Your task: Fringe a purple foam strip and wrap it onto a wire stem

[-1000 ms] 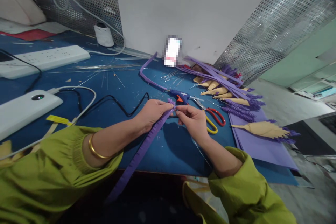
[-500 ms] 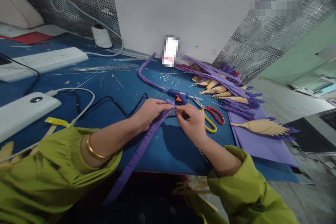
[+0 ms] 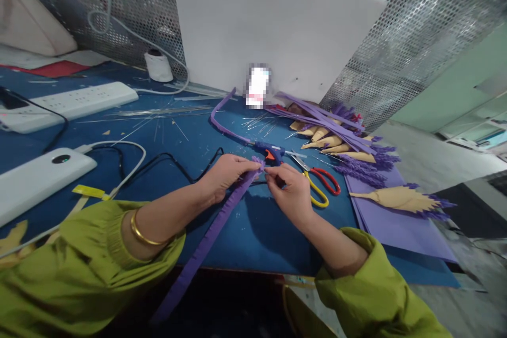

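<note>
One blue table has open room before its near edge. A purple strip points down-left over this edge, its long axis slanting. The left hand pinches the upper end; whether the right hand, fingers bent beside it, holds something, I cannot tell.

Bare bench leaves room between the purple strip and the right forearm. Beyond the right hand, the glue gun and scissors obstruct reaching forward; a black cord crosses beyond the left hand.
</note>
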A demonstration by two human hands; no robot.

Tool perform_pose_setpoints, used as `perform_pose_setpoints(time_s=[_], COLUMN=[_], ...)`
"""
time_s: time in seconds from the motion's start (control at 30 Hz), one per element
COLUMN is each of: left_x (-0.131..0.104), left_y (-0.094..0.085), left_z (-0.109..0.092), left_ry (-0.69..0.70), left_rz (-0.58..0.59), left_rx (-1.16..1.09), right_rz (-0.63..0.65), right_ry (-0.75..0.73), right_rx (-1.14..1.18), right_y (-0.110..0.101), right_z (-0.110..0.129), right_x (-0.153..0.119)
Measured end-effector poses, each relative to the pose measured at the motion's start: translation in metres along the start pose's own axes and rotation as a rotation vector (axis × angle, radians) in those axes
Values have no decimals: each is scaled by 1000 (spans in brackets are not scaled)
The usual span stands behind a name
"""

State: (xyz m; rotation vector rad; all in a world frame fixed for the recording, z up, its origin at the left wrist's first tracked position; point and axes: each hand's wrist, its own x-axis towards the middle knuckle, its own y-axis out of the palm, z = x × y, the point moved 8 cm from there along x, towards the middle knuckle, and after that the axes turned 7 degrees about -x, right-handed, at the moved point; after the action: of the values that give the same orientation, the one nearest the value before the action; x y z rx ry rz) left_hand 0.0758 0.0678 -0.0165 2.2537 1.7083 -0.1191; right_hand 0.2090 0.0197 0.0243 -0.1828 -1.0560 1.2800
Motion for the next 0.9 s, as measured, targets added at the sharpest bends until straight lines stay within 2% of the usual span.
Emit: perform_pose_setpoints(time_s=[0.2, 0.27, 0.37, 0.43, 0.67, 0.9], left_x=[2, 3, 3, 4, 1, -2], left_y=[-3, -3, -5, -6, -3, 2], left_z=[4, 7, 7, 7, 4, 6], left_ry=[-10, -25, -20, -1, 46, 49], left_rz=[-45, -46, -49, -45, 2, 22], left_rx=[58, 68, 80, 93, 157, 195], right_rz=[26, 40, 103, 144, 204, 254], right_ry=[-25, 92, 393, 523, 675, 845], right_rx=[-14, 92, 369, 520, 753, 841], right_y=[3, 5, 15, 21, 26, 36], right_z=[2, -9, -31, -36, -39, -47], right_x=[-1, 0, -2, -4, -8, -14])
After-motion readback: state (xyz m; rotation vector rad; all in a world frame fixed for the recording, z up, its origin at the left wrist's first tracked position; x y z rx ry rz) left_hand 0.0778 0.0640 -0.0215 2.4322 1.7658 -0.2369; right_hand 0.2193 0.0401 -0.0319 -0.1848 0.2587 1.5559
